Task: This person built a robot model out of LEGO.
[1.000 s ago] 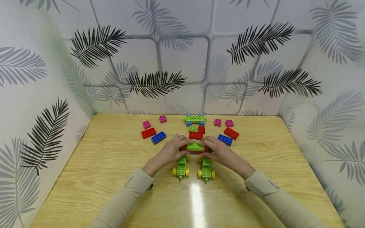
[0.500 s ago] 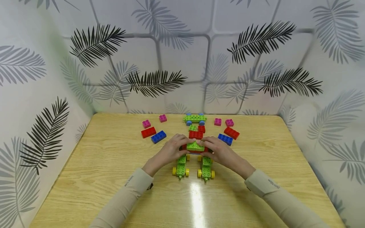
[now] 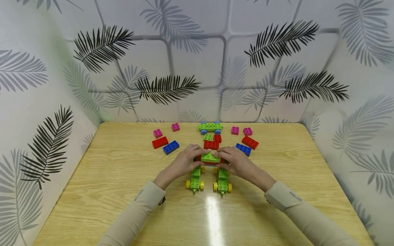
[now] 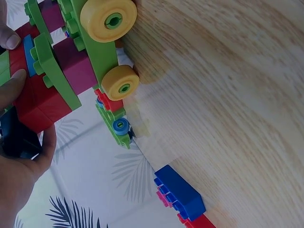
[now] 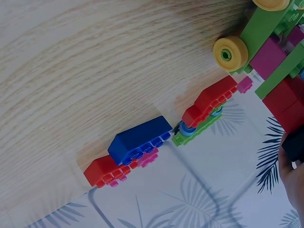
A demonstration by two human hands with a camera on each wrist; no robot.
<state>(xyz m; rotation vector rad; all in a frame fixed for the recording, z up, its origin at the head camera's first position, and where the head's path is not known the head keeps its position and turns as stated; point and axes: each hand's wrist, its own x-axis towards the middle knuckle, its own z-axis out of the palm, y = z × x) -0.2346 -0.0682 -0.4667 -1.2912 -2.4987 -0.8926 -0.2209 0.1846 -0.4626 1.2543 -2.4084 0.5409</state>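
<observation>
Both ends of the build (image 3: 210, 158) were gripped: left hand (image 3: 186, 159) and right hand (image 3: 239, 162) each had fingers curled round its red bricks (image 4: 38, 111). Build stood on yellow wheels (image 3: 188, 185) on the table (image 3: 92, 171), a blue brick (image 3: 171, 147) to either side.

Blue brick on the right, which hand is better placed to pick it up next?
Likely the right hand, nearer that blue brick. The left hand is farther, across the build; both hands grip it.
</observation>
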